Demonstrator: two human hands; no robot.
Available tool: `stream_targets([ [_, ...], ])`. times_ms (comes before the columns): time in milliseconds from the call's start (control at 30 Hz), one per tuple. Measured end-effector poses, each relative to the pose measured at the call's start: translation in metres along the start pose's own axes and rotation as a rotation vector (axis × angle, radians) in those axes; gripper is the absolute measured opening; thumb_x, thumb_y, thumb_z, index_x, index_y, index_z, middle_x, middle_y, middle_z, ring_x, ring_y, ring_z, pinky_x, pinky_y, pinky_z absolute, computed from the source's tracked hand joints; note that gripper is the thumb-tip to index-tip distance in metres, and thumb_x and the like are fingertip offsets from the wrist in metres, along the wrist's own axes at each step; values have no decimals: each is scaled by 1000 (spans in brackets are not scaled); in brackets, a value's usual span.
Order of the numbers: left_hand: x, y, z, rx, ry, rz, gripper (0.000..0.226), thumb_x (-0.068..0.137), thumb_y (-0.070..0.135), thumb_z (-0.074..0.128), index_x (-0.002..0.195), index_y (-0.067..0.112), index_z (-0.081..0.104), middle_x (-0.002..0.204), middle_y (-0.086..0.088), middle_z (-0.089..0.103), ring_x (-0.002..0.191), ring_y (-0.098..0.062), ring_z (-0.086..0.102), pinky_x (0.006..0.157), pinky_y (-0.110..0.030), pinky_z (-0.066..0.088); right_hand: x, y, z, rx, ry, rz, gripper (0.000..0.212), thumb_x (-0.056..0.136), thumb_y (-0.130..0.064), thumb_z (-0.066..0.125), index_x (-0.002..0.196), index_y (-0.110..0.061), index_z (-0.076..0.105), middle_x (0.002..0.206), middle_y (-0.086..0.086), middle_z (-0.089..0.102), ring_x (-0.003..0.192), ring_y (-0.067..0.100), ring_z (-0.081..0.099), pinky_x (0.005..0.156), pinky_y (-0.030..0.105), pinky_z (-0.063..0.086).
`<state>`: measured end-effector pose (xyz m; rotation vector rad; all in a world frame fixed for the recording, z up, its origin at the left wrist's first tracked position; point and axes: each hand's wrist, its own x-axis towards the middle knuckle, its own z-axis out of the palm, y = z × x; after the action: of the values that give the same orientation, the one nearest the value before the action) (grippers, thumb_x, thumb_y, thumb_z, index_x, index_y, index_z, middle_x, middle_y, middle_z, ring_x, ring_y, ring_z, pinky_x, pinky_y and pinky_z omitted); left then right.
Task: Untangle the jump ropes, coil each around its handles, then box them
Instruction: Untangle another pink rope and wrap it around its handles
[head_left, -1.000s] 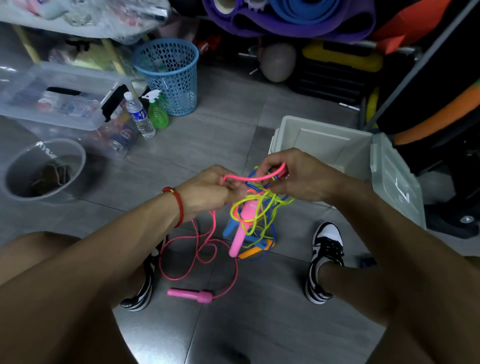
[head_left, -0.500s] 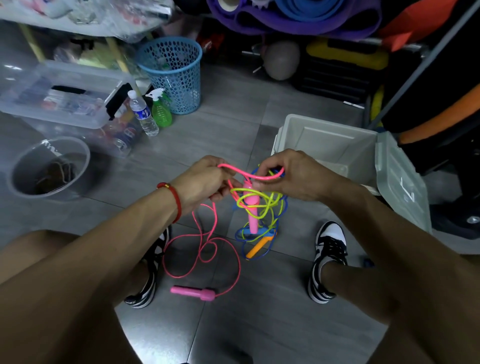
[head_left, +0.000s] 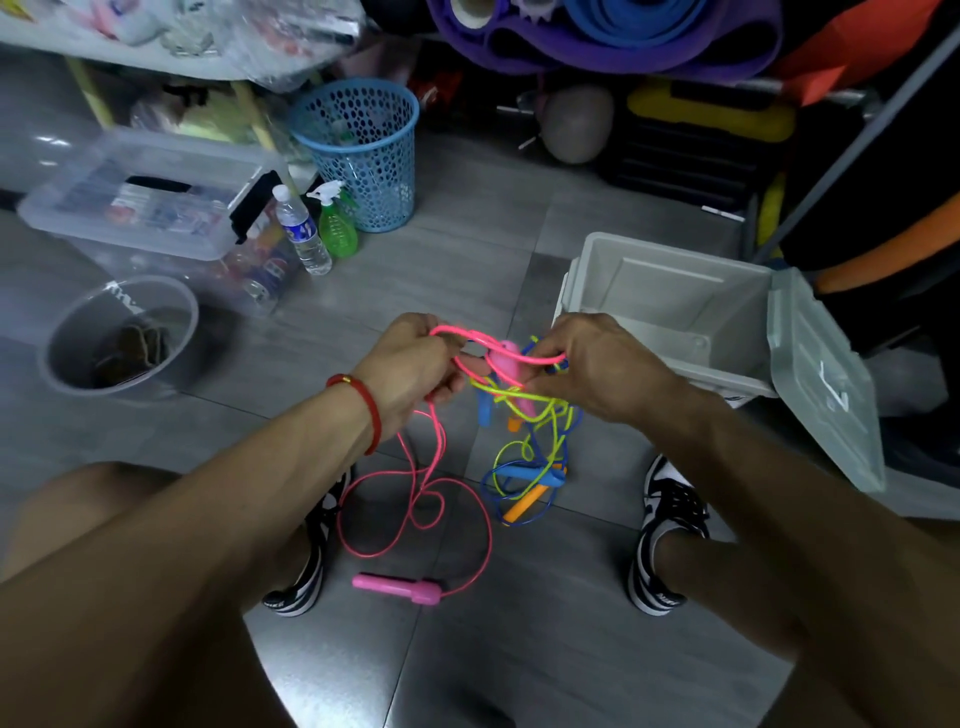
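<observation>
The pink rope (head_left: 415, 499) looks like smooth, glossy plastic cord, and its pink handle (head_left: 397, 588) is shiny plastic. The floor (head_left: 467, 234) is grey tile with a dull sheen. The storage box (head_left: 670, 291) is matt pale plastic; the blue basket (head_left: 358, 156) is perforated plastic.

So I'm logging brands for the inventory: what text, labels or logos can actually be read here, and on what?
None can be read for sure.
Water bottle: blue label, print too blurred.
Clear tub: white lettering on the rim, illegible.
Clear lidded bin: packaging inside, print blurred.
Grey box lid: white mark, not legible.
Right shoe: white heel lettering, too small.
</observation>
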<state>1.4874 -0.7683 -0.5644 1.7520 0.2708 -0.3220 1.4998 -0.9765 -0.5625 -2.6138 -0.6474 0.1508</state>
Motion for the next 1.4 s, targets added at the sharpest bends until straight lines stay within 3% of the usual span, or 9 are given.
stream_targets([
  [133, 9, -4, -15, 419, 9, 213, 24, 93, 5, 57, 74, 19, 57, 51, 9, 52, 48, -5, 44, 52, -24, 34, 2, 16, -2, -110, 1, 100, 22, 81, -42, 77, 97, -29, 79, 93, 0, 66, 96, 24, 63, 73, 26, 38],
  [367, -4, 13, -36, -92, -217, 25, 16, 98, -5, 45, 95, -5, 61, 81, -10, 71, 48, -11, 47, 43, -23, 33, -1, 46, -15, -196, -21, 278, 22, 86, -32, 70, 102, -17, 75, 113, 10, 66, 114, 35, 56, 93, 36, 45],
  [500, -9, 17, -37, -151, -327, -70, 22, 97, 11, 43, 78, 9, 54, 89, -15, 67, 54, -17, 45, 49, -28, 29, 4, 51, -25, -84, -36, 382, 22, 90, -33, 70, 97, -14, 78, 88, 11, 61, 101, 34, 61, 80, 33, 45],
  [633, -10, 18, -33, -184, -204, 48, 21, 97, 13, 53, 81, 2, 63, 85, -21, 56, 55, -17, 39, 49, -29, 24, 4, 57, -38, 29, 18, 454, 20, 89, -33, 73, 98, -17, 81, 70, 6, 62, 78, 21, 60, 70, 25, 36],
  [867, -7, 16, -24, -116, -60, 38, 23, 88, 9, 70, 71, -4, 62, 58, -10, 53, 52, -18, 42, 45, -25, 30, 6, 49, -39, 36, 222, 358, 14, 90, -27, 70, 95, -19, 80, 88, 8, 75, 91, 26, 67, 77, 29, 45],
  [933, -3, 12, -22, -69, -20, 30, 26, 85, 14, 76, 82, -8, 63, 68, -18, 59, 59, -24, 55, 51, -28, 44, 6, 48, -40, 33, 216, 345, 14, 90, -26, 70, 94, -19, 81, 86, 8, 75, 89, 24, 67, 74, 26, 42],
  [1000, 0, 9, -23, -64, -1, 5, 29, 84, 9, 76, 67, 4, 53, 84, -27, 67, 78, -35, 70, 67, -37, 59, 4, 51, -39, 7, 199, 342, 14, 90, -25, 69, 95, -19, 81, 87, 8, 75, 92, 25, 66, 76, 27, 43],
  [1100, -1, 13, -23, -183, 4, 17, 43, 84, -2, 72, 59, 13, 41, 81, -23, 67, 82, -33, 75, 82, -49, 61, 0, 62, -38, -7, 175, 366, 14, 88, -28, 70, 92, -21, 81, 85, 8, 73, 95, 29, 64, 77, 28, 44],
  [1400, 1, 23, -22, -166, 169, 147, 25, 90, -5, 66, 79, 8, 47, 81, -18, 65, 66, -23, 75, 66, -42, 63, 2, 68, -30, 0, 164, 429, 17, 88, -34, 71, 92, -20, 79, 82, 5, 64, 102, 34, 61, 86, 35, 49],
])
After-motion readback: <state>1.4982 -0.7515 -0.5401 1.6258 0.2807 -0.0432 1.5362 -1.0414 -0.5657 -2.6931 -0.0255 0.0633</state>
